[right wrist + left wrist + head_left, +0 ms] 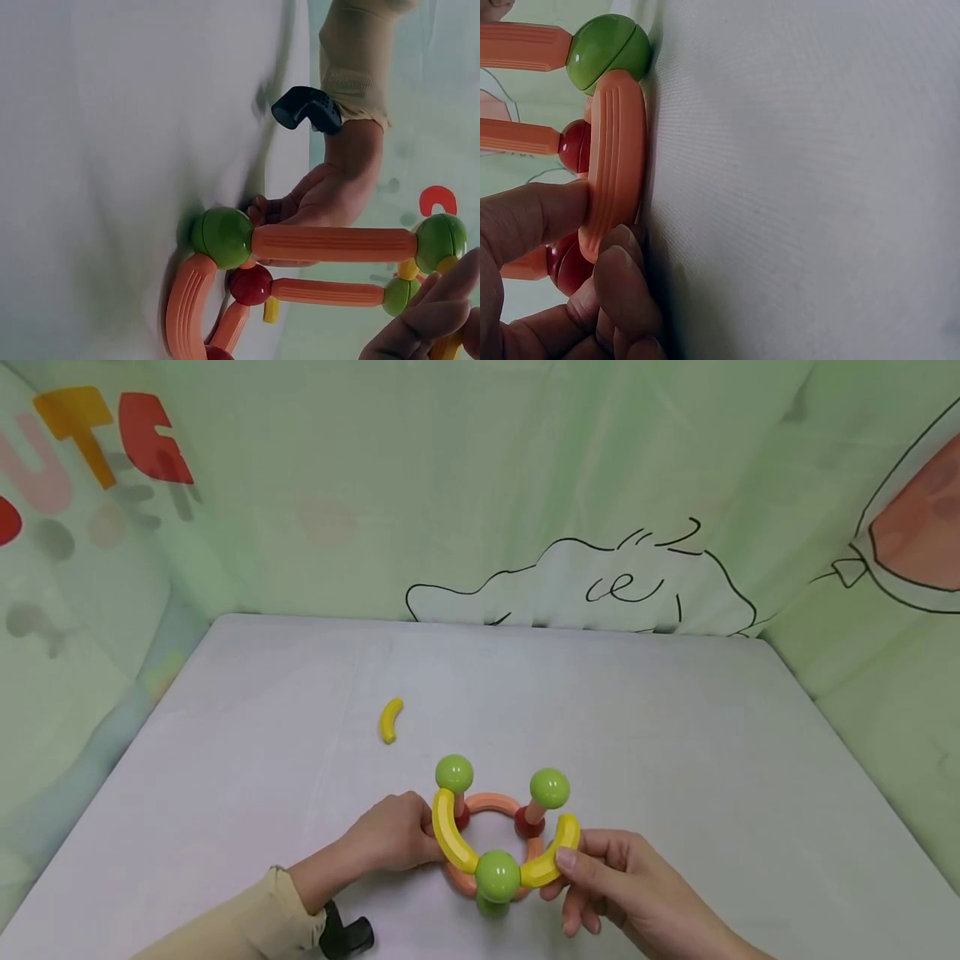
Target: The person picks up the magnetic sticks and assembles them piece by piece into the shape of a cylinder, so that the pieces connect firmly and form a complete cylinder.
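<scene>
A toy frame of rods and balls stands on the table before me. Its base is a ring of orange curved rods [493, 802], with red balls [529, 822] and a green ball [223, 238] at the joints. Straight orange rods [334, 244] rise to green balls [498, 876]. One yellow curved rod [452, 835] links the left and front top balls. My left hand [393, 833] pinches the base's left curved rod [619, 169] low by the table. My right hand [630, 881] pinches a second yellow curved rod [542, 868]; one end meets the front ball, the other looks apart from the right ball [550, 787].
A loose yellow curved rod [390, 721] lies on the white table [637, 718], beyond the frame and to its left. Printed green curtains [337, 485] enclose the table's back and sides. A black device [348, 935] sits at my left wrist.
</scene>
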A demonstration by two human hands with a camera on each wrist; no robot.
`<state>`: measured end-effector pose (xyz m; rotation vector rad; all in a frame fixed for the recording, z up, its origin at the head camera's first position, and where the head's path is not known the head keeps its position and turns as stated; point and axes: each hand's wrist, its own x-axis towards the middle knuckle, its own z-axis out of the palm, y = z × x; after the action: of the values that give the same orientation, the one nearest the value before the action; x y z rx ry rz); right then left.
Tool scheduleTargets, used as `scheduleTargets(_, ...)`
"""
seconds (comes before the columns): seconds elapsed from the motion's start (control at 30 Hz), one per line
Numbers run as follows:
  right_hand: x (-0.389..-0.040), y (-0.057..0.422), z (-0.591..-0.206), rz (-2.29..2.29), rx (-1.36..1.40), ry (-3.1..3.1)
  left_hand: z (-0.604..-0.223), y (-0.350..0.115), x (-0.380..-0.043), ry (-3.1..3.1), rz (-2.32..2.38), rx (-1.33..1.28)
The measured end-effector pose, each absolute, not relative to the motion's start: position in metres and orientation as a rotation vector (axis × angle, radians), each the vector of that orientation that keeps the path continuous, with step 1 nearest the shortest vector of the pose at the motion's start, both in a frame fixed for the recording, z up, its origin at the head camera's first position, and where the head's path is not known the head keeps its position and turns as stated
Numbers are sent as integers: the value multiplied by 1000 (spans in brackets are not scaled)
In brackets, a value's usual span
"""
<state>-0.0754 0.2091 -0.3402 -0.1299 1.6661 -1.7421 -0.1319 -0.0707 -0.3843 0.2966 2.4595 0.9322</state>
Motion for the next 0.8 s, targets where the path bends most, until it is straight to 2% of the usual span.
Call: scheduleTargets(0.8, -84, 206, -333, -1701, -167, 1656, -385, -72, -133, 2465, 937, 324)
